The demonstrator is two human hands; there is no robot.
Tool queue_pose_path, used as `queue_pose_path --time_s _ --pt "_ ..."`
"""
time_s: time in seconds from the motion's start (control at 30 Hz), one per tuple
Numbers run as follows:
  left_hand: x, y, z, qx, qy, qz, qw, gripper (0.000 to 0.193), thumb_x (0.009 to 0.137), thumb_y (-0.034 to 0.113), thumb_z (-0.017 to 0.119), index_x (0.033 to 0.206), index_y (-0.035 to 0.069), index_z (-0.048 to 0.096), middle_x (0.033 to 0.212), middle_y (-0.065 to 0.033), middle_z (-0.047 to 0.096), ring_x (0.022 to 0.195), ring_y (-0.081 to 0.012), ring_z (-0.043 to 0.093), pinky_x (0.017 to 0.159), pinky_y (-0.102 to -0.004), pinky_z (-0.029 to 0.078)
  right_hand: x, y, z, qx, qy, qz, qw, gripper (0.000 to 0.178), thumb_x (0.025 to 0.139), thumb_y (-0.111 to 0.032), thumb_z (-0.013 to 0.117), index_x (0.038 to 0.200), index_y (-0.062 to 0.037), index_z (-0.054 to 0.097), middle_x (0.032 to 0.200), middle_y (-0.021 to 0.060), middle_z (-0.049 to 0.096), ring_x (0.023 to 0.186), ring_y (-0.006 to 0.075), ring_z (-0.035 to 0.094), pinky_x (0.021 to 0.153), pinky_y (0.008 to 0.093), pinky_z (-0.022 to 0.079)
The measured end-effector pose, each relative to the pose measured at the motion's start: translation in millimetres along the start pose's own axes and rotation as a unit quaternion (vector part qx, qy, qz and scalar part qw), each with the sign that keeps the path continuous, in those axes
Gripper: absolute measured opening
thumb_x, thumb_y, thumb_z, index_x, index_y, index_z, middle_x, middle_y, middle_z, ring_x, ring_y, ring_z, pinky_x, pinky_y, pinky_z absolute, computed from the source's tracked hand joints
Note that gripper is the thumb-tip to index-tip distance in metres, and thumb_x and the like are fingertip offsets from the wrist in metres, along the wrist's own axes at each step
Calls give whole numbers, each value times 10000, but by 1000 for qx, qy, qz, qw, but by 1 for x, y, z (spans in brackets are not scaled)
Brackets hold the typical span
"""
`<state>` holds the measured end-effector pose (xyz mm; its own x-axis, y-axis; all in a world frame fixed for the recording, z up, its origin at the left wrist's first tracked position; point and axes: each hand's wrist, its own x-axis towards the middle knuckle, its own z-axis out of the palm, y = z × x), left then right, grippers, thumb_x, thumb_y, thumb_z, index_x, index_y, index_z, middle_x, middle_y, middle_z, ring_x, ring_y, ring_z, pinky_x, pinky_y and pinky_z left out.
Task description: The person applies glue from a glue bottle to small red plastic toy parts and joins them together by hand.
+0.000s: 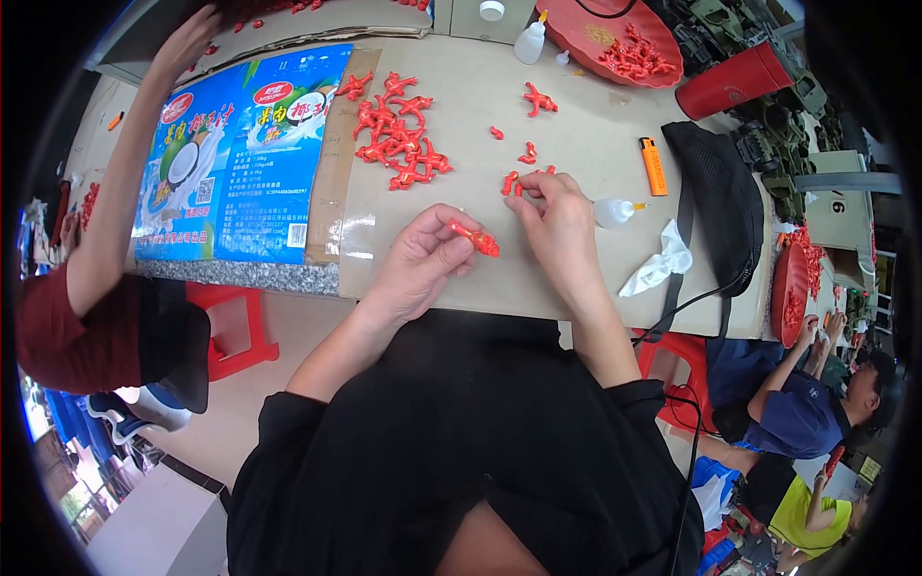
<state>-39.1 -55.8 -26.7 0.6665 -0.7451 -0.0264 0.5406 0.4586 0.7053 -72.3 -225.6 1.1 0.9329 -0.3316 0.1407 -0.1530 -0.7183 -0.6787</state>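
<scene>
Between the thumb and fingers of my left hand (427, 257) is a glossy red figurine body (474, 238) with gold marks, tilted over the table's near edge. My right hand (559, 228) rests at the tabletop, thumb and forefinger pinched on a small red piece (519, 190). Right beside those fingertips lies another small red piece (509, 180). Farther off are two loose red bits (528, 152) and a red figurine with limbs (540, 100). A heap of similar red figurines (399, 134) lies ahead of my left hand.
A white glue bottle (615, 211), orange lighter (653, 166), white cloth (663, 259) and black pouch (720, 206) lie at right. Beyond are another bottle (530, 40), a red tray (615, 48) and a red cylinder (735, 81). Blue printed cardboard (240, 154) lies left, under a co-worker's arm (134, 144).
</scene>
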Motion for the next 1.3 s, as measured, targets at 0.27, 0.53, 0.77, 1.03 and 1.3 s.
queue_pose_path --time_s 0.27,0.53,0.77,1.03,1.3 --pt "1 1 2 5 12 -16 1000 113 840 87 503 937 29 488 906 -93 558 758 -152 569 607 -264 468 -14 1 -18 502 -99 188 838 130 798 -61 541 905 9 562 747 82 575 570 111 548 500 218 444" --pt "1 0 5 62 11 -3 998 158 826 83 519 962 18 476 954 -135 554 820 -178 571 680 -286 481 -29 11 -18 655 -128 209 715 133 799 -34 532 920 19 544 748 90 592 550 101 556 489 207 472" --pt "-1 -3 8 89 15 5 996 158 817 51 524 962 12 476 948 -128 554 825 -176 570 695 -293 481 -37 5 -15 605 -132 185 763 131 805 -55 539 905 30 548 780 116 601 599 124 584 515 218 493" --pt "-1 -2 12 126 23 10 992 167 820 30 512 980 -3 481 912 -114 570 805 -158 571 706 -272 483 -45 2 -15 578 -133 163 788 109 809 -50 541 882 30 555 729 77 583 534 86 524 460 196 440" --pt "-2 -1 13 140 20 14 990 144 823 33 509 961 -8 503 913 -97 558 796 -148 566 716 -262 474 -49 0 -14 546 -136 137 815 80 794 -27 558 860 20 558 725 51 572 528 62 497 472 175 413"
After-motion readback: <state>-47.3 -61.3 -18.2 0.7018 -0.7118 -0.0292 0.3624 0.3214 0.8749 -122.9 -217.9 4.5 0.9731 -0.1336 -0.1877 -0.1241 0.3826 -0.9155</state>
